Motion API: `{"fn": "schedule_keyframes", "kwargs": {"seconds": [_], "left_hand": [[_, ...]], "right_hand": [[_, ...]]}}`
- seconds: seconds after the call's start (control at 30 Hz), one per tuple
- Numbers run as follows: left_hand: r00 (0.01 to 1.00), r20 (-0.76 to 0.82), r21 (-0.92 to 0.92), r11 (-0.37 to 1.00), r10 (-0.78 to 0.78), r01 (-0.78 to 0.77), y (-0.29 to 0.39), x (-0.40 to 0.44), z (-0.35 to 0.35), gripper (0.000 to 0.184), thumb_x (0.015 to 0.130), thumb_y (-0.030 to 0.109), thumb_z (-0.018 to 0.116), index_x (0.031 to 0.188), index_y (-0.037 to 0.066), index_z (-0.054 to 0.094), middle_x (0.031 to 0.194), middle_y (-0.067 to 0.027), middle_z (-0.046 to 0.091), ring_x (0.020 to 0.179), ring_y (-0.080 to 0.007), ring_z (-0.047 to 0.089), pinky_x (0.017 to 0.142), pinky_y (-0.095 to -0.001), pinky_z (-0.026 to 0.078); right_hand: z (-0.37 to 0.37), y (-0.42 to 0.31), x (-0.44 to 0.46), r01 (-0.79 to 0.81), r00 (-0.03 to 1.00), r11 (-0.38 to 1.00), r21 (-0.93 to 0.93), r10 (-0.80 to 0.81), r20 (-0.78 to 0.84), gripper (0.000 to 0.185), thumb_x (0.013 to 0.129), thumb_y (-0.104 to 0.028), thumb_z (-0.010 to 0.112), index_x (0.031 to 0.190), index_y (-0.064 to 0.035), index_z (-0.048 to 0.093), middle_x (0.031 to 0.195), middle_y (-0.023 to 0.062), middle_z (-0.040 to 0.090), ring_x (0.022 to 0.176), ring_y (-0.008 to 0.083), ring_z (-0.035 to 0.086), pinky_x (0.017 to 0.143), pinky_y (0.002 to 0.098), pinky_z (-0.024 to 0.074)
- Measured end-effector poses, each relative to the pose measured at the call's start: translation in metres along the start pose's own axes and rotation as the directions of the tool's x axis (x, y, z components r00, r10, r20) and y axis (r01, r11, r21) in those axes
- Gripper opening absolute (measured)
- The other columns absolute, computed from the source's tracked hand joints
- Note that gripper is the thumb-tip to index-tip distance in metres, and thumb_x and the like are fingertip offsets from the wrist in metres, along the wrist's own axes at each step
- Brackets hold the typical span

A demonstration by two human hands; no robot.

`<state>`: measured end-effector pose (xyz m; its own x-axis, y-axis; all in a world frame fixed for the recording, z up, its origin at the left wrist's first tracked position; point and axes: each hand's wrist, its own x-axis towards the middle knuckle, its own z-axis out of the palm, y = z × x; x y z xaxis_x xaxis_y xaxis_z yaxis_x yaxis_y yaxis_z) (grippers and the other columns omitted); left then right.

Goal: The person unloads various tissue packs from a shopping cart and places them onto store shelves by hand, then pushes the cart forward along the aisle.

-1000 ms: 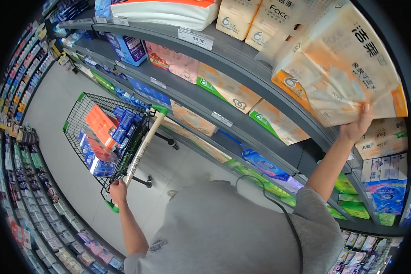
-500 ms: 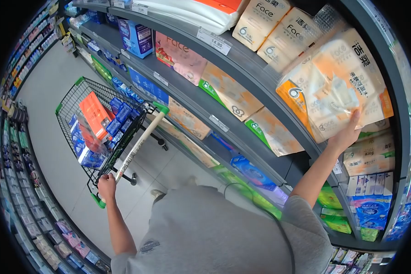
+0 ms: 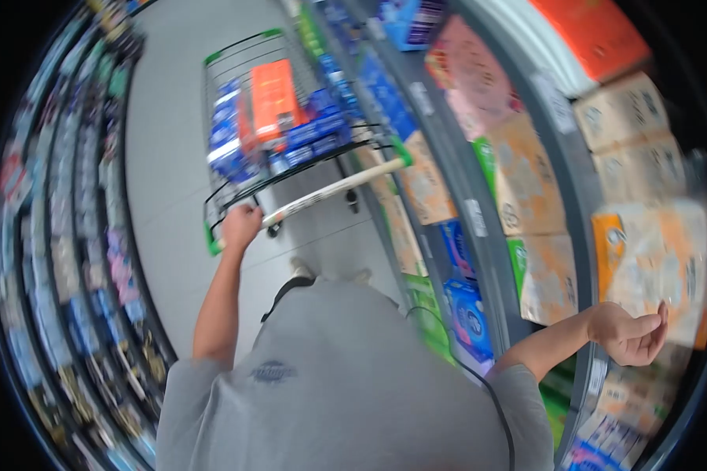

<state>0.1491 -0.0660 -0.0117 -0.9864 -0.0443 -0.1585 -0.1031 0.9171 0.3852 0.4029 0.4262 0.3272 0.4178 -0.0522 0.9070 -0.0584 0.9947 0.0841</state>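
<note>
My left hand (image 3: 242, 227) is closed round the left end of the handle of a shopping cart (image 3: 334, 190). In the cart's basket lie an orange pack (image 3: 274, 98) and several blue packs (image 3: 314, 135). At the right, my right hand (image 3: 630, 334) is off the cart, its fingers loosely curled and a little apart, with nothing seen in it. It is in front of the lower edge of a cream and orange tissue pack (image 3: 658, 263) on the shelf; whether it touches the pack cannot be told.
Shelves with tissue packs (image 3: 546, 271) run along the right side. Another shelf rack with small packages (image 3: 63, 259) curves along the left. Between them is the tiled floor (image 3: 165, 118). A black cable (image 3: 504, 416) hangs by my right side.
The view has turned right, so the cart now appears higher and nearer the middle. My right hand has come off the cream and orange tissue pack. My left hand has kept hold of the handle.
</note>
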Motion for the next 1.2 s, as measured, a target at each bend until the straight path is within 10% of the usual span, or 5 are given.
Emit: {"fn": "schedule_keyframes", "kwargs": {"seconds": [0.13,0.3,0.37,0.53,1.2], "left_hand": [[0.997,0.078,-0.041,0.999,-0.008,0.012,0.004,-0.008,-0.010,0.034,0.082,0.039,0.057,0.085,0.011,0.074,0.081,-0.0177,0.070,0.080,-0.0355,0.068,0.073,-0.0458,0.053],[0.999,0.029,-0.074,0.997,0.027,-0.025,-0.002,-0.019,-0.013,0.031,0.084,0.037,0.058,0.085,0.011,0.074,0.079,-0.0150,0.070,0.077,-0.0348,0.068,0.071,-0.0461,0.054],[0.999,0.013,-0.098,0.994,0.039,-0.037,0.001,-0.016,-0.011,0.029,0.083,0.037,0.060,0.083,0.012,0.075,0.075,-0.0141,0.070,0.074,-0.0337,0.068,0.070,-0.0449,0.053],[0.998,-0.001,-0.113,0.992,-0.055,0.055,-0.006,-0.022,-0.008,0.029,0.084,0.036,0.060,0.083,0.011,0.074,0.076,-0.0144,0.070,0.074,-0.0333,0.068,0.069,-0.0455,0.054],[0.998,0.064,-0.130,0.991,0.029,-0.020,-0.030,-0.020,-0.019,0.022,0.081,0.028,0.063,0.076,0.008,0.071,0.073,-0.0173,0.068,0.071,-0.0350,0.067,0.067,-0.0461,0.054]], "right_hand": [[0.063,-0.031,-0.068,-0.390,0.865,0.921,-0.006,0.368,0.340,0.010,0.090,0.002,0.059,0.094,0.0105,0.057,0.080,0.0179,0.067,0.074,0.0237,0.066,0.074,0.0323,0.0546],[0.142,-0.084,-0.208,-0.724,0.180,0.665,-0.184,0.439,0.880,0.013,0.090,-0.011,0.066,0.099,-0.0014,0.067,0.086,0.0069,0.067,0.080,0.0134,0.061,0.078,0.0272,0.0482],[0.164,-0.098,-0.282,-0.712,-0.228,0.616,-0.337,0.252,0.941,0.029,0.086,-0.022,0.069,0.105,-0.0003,0.066,0.098,0.0156,0.069,0.091,0.0189,0.065,0.082,0.0317,0.0496],[0.165,-0.147,-0.409,-0.078,-0.510,0.830,-0.552,0.443,0.738,0.061,0.082,-0.043,0.067,0.124,0.0008,0.058,0.119,0.0236,0.062,0.111,0.0392,0.059,0.095,0.0463,0.0460],[0.135,-0.163,-0.464,-0.062,-0.460,0.892,-0.447,0.372,0.806,0.025,0.079,-0.037,0.065,0.090,-0.0150,0.070,0.109,0.0187,0.059,0.101,0.0368,0.061,0.087,0.0461,0.0487]]}}
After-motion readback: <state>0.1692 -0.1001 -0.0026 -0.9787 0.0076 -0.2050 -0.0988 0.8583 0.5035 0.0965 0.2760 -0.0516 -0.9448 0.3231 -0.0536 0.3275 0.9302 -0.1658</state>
